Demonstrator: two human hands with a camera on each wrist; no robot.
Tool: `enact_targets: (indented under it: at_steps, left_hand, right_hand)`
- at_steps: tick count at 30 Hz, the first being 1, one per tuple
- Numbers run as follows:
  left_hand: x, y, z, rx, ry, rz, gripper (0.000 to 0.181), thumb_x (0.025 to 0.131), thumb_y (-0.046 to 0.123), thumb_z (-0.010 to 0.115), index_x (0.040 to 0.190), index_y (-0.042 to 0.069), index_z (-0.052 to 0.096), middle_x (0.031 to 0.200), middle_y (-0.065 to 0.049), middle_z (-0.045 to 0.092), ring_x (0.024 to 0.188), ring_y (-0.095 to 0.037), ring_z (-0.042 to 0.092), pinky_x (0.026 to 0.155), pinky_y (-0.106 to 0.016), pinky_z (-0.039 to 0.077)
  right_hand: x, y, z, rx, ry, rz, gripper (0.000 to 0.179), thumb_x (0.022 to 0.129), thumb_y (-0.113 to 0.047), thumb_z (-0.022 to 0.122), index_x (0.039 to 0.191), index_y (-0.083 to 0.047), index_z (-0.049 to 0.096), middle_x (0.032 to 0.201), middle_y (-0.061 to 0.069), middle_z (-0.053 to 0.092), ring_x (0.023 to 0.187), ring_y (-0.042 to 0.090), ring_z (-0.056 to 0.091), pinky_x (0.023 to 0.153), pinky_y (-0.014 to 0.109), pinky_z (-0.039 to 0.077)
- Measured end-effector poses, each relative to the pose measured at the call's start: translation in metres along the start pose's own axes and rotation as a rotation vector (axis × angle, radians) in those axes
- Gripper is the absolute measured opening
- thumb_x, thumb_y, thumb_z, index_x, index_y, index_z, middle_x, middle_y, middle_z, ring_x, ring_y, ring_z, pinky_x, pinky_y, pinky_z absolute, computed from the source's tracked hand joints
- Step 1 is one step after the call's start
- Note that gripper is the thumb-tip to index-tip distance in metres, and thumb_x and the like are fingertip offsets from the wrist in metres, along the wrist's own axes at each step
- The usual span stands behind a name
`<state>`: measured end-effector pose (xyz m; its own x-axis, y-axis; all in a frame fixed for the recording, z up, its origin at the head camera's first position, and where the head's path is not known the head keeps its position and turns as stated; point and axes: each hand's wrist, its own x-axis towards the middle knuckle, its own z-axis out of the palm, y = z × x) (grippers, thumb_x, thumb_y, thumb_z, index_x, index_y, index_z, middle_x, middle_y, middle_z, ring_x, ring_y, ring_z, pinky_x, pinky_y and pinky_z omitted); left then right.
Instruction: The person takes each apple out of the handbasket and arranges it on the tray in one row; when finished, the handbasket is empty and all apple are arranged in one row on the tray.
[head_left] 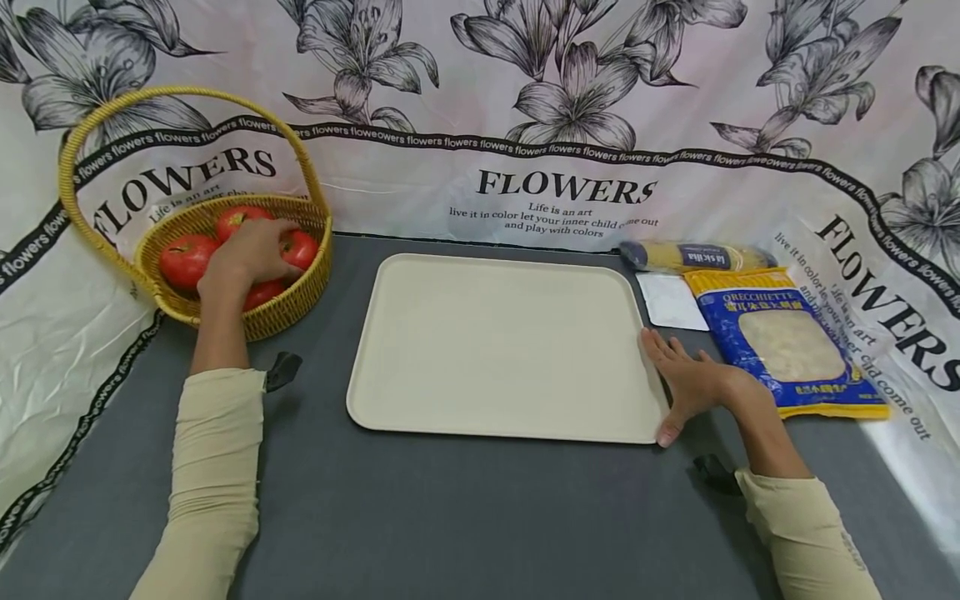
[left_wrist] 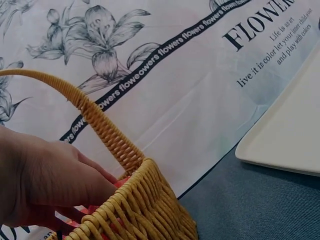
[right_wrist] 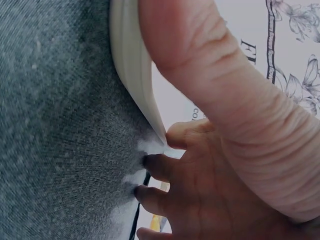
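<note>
In the head view a yellow wicker basket [head_left: 300, 292] with a tall hoop handle holds several red tomatoes [head_left: 187, 260]. My left hand [head_left: 251, 252] reaches down into it, thumb and fingers around the tomato [head_left: 300, 248] on the basket's right side. The left wrist view shows that hand [left_wrist: 55, 185] behind the woven rim, its fingertips hidden. A cream rectangular tray [head_left: 502, 350] lies flat at the middle. Fingers spread, my right hand [head_left: 693, 383] touches the tray's right edge; in the right wrist view its thumb [right_wrist: 200, 65] lies along the rim.
Right of the tray lie a blue and yellow orecchiette bag [head_left: 791, 342], a long pasta packet [head_left: 697, 256] and a white flat card [head_left: 671, 300]. A flower-printed sheet [head_left: 405, 183] hangs behind the grey tabletop [head_left: 450, 517].
</note>
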<state>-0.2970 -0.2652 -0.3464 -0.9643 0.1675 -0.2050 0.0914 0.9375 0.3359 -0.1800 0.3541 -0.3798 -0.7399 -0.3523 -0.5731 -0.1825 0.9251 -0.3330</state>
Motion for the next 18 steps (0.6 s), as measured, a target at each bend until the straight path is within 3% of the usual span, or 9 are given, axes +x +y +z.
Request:
enact_targets:
  at_steps: [10, 18]
  left_hand:
    - [-0.0065, 0.0034, -0.0008, -0.021, 0.131, -0.036, 0.084, 0.086, 0.028, 0.077, 0.156, 0.000, 0.040, 0.151, -0.035, 0.043, 0.138, -0.052, 0.037, 0.114, -0.076, 0.034]
    - [-0.0090, 0.0103, 0.0016, -0.087, 0.321, -0.058, 0.085, 0.086, 0.030, 0.076, 0.159, 0.009, 0.039, 0.155, -0.036, 0.029, 0.139, -0.056, 0.025, 0.103, -0.081, 0.040]
  right_hand:
    - [-0.0022, -0.0022, -0.0011, -0.005, -0.005, 0.017, 0.171, 0.054, -0.055, 0.098, 0.162, 0.000, -0.023, 0.169, 0.032, -0.023, 0.154, 0.062, -0.015, 0.114, 0.086, -0.004]
    - [-0.0002, -0.0056, 0.0015, 0.010, -0.005, 0.019, 0.172, 0.053, -0.054, 0.099, 0.162, -0.001, -0.023, 0.169, 0.031, -0.023, 0.154, 0.061, -0.016, 0.113, 0.086, -0.006]
